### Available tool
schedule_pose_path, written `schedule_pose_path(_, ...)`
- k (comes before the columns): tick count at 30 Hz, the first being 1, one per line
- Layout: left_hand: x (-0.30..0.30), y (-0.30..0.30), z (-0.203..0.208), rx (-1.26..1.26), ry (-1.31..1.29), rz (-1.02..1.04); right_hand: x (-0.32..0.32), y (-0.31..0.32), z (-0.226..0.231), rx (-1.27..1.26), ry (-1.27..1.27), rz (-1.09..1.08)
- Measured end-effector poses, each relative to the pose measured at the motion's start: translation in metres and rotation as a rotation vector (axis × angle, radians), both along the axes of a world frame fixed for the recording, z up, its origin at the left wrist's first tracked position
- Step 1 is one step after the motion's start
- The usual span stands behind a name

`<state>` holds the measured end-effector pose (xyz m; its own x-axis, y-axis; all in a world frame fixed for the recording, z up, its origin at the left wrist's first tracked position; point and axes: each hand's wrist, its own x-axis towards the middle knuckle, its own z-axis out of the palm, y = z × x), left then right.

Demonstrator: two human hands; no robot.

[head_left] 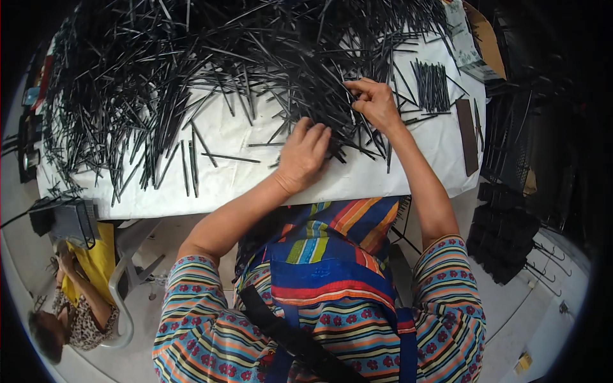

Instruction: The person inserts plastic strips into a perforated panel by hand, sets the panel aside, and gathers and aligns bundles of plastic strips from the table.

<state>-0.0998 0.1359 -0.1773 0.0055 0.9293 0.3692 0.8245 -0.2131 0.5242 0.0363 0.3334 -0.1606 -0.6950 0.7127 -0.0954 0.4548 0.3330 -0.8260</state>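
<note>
A large heap of thin black sticks point(242, 38) spreads over the white-covered table point(220, 127). My left hand point(304, 153) rests at the heap's near edge with its fingers curled down. Its thumb and whatever it may grip are hidden beneath it. Stick ends show just to the right of its fingers. Farther right and a little farther away, my right hand point(375, 105) is closed, thumb and index finger pinched at a thin black stick point(348, 90) beside the heap.
To the right lie a neat bundle of sticks point(432, 87) and a dark flat strip point(467, 137). A cardboard box point(482, 41) stands at the back right corner. Black hooked racks point(504, 233) hang right of the table. At lower left, another person point(83, 306) sits in a chair.
</note>
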Motion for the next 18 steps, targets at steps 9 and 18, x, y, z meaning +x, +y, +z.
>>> schedule_pose_path(9, 0.034, 0.024, 0.025, -0.185, -0.045, -0.185, 0.045, -0.013, 0.023, 0.351, -0.011, -0.323)
schedule_pose_path(18, -0.039, 0.05, 0.019, -0.022, 0.539, -0.374, 0.047, -0.065, 0.024, 0.557, -0.298, -0.091)
